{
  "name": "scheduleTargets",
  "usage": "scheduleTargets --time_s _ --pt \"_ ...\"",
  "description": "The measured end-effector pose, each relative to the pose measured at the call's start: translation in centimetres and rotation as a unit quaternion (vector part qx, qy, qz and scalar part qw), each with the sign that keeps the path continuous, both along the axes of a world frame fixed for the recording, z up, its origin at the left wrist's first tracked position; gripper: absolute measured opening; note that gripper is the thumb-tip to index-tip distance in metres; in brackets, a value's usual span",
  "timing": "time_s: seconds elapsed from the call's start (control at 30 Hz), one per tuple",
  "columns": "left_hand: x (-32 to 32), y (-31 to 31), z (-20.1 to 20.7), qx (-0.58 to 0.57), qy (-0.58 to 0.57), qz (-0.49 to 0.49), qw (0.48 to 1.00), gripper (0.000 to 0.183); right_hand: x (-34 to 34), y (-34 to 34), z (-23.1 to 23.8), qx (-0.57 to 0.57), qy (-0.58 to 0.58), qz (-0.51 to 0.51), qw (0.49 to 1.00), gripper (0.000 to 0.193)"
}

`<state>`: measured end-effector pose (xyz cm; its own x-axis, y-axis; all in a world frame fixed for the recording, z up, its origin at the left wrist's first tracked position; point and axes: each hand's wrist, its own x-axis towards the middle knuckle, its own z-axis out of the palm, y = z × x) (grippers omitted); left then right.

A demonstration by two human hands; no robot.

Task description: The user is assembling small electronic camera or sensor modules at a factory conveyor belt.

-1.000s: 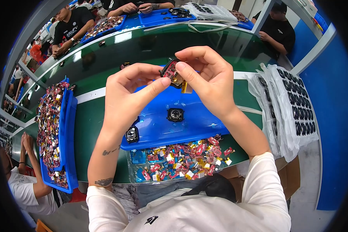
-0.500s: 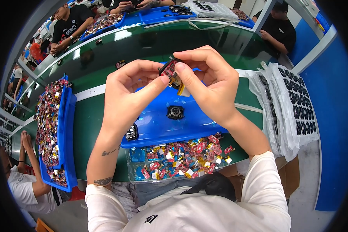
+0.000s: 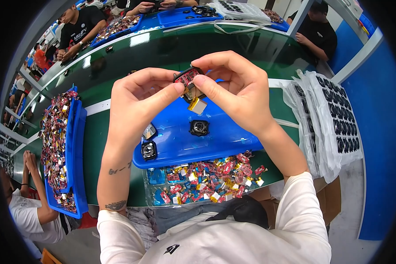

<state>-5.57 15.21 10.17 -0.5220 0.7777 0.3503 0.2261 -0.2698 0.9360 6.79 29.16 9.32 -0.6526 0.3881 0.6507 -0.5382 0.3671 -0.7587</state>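
Note:
Between both hands, above the blue tray [image 3: 226, 147], is a black smartwatch case [image 3: 197, 97] with a red circuit board [image 3: 187, 77] in it. A silver battery with yellow tape [image 3: 197, 106] dangles below. My left hand [image 3: 136, 103] pinches the case's left side, thumb on the board's edge. My right hand [image 3: 242, 97] grips the other side, its thumb pressing at the board's right end. Below them on the tray lies another black watch case [image 3: 199, 127]. A further case [image 3: 148, 150] and a silvery part [image 3: 149, 131] sit near my left wrist.
Loose red boards with batteries [image 3: 211, 178] are heaped at the table's near edge. A blue bin [image 3: 77, 154] full of similar parts stands left. White trays of black cases [image 3: 339, 114] are stacked right. Across the green conveyor belt [image 3: 171, 50], several people work.
Both hands have shifted slightly left with the watch case, which is turned so its board and dangling battery show more. A silvery part beside my left wrist has come into view.

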Motion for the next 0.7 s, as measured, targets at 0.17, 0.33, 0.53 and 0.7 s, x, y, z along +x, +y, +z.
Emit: scheduleTargets --time_s 0.17,0.33,0.53,0.7 --pt "-0.9 -0.2 0.1 -0.009 0.005 0.009 1.000 0.020 0.1 0.6 0.5 0.035 -0.051 0.059 0.996 0.020" --pt "-1.1 -0.2 0.4 -0.026 0.005 -0.025 0.999 0.021 0.7 1.6 1.2 0.147 -0.053 0.047 0.987 0.012" --pt "-1.2 -0.5 0.7 -0.030 0.002 0.002 1.000 0.028 0.6 2.8 1.2 0.159 -0.086 0.031 0.983 0.011" --pt "-1.5 -0.8 1.6 -0.009 0.031 0.031 0.999 0.028 -0.3 11.2 -0.5 0.076 -0.087 -0.032 0.993 0.016"
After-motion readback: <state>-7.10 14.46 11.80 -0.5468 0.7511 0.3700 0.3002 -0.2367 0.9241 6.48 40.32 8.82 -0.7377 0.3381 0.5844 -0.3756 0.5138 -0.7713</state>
